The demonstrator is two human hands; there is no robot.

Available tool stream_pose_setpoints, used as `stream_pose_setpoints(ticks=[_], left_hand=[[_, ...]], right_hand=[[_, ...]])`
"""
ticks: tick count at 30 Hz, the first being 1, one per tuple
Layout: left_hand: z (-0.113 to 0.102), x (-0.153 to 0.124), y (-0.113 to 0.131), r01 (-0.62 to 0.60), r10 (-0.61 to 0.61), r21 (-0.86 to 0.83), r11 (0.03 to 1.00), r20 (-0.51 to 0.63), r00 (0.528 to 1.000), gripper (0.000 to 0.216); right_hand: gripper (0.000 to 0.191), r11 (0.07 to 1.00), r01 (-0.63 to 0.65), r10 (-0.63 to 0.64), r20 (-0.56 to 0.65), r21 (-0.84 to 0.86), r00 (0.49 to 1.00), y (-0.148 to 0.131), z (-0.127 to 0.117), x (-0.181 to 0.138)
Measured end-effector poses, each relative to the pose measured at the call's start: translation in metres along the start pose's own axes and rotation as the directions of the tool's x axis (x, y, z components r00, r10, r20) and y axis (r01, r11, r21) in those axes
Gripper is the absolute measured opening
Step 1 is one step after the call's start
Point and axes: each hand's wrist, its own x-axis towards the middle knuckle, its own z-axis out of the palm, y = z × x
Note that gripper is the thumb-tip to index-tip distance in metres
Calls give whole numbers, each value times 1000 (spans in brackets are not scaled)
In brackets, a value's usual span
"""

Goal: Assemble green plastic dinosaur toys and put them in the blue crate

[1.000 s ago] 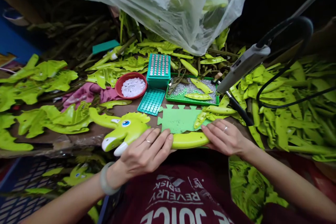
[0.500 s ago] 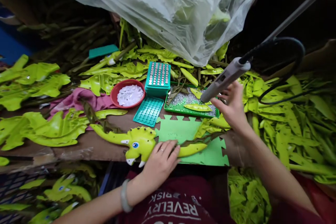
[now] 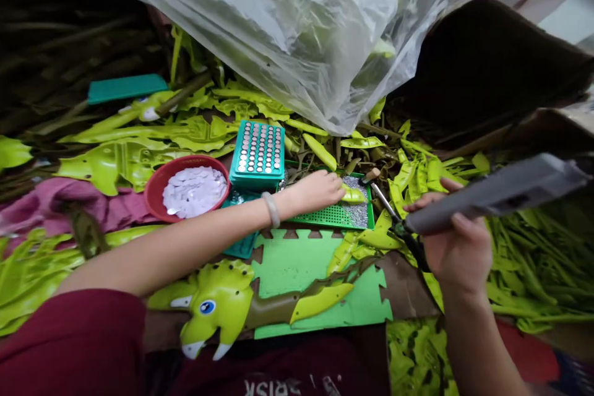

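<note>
My left hand (image 3: 320, 190) reaches across to the green tray (image 3: 315, 218) of small silver screws. Its fingers curl down beside a yellow-green plastic piece (image 3: 354, 195) in the tray; their tips are hidden. In my right hand (image 3: 459, 253) is a grey electric screwdriver (image 3: 501, 193), tilted, with its narrow end toward the left. Below that end shows a thin metal shaft (image 3: 383, 199) with dark parts, partly covered. A yellow-green triceratops-head toy (image 3: 218, 300) lies on the near side, its brown and yellow-green handle parts (image 3: 320, 303) resting on the green foam mat (image 3: 283, 263).
Left of the tray stand a teal box with rows of round metal discs (image 3: 258, 148) and a red bowl (image 3: 151, 195) of white pieces. Yellow-green parts (image 3: 524, 241) pile up on the right. A clear plastic bag (image 3: 325, 31) hangs over the back. A pink cloth (image 3: 60, 204) lies left.
My left hand has left the toy head and moved forward to the screw tray. My right hand has closed round the electric screwdriver, which has swung from upright to nearly level, rightward.
</note>
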Motion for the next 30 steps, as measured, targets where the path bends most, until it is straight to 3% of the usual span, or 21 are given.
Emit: stream_pose_setpoints(ticks=[2, 5, 8, 10, 14, 16, 18, 20, 23, 25, 28, 30], left_hand=[[-4, 5, -7, 70, -69, 47, 996, -42, 997, 20], [-6, 8, -6, 135, -118, 108, 985, -152, 981, 21], [3, 10, 9, -159, 169, 71, 985, -163, 972, 19], [10, 11, 16, -247, 249, 35, 968, -108, 962, 19], [11, 16, 9, 3, -1, 50, 999, -49, 999, 28], [10, 17, 3, -32, 32, 2, 999, -48, 998, 46], [12, 18, 1, -141, 140, -80, 987, -19, 990, 63], [19, 21, 3, -199, 203, -134, 971, 18, 979, 59], [32, 29, 5, -181, 185, -151, 972, 13, 983, 45], [37, 35, 4, -181, 181, -147, 972, -18, 983, 47], [35, 40, -3, -196, 193, -123, 973, -33, 981, 53], [24, 37, -5, -144, 138, -93, 985, -66, 988, 47]], right_hand=[[51, 999, -2, 2, -24, -34, 1000, 4, -12, -10], [45, 994, 106, -107, -59, -20, 992, 18, -6, -13], [31, 964, 259, -255, -67, 60, 965, 35, 19, -6], [25, 951, 288, -288, -20, 109, 957, 44, 36, -1], [25, 960, 268, -274, 68, 87, 959, 52, 51, 2], [26, 962, 272, -274, 73, 42, 959, 51, 49, 3], [25, 959, 284, -284, 42, 14, 958, 48, 45, 3], [24, 960, 281, -281, 2, 10, 960, 45, 40, 5], [22, 962, 272, -272, -27, 3, 962, 42, 35, 5], [21, 957, 289, -289, -10, -10, 957, 43, 35, 4], [22, 953, 301, -302, 53, 27, 952, 55, 39, 3], [24, 953, 292, -299, 100, 83, 949, 69, 43, 3]])
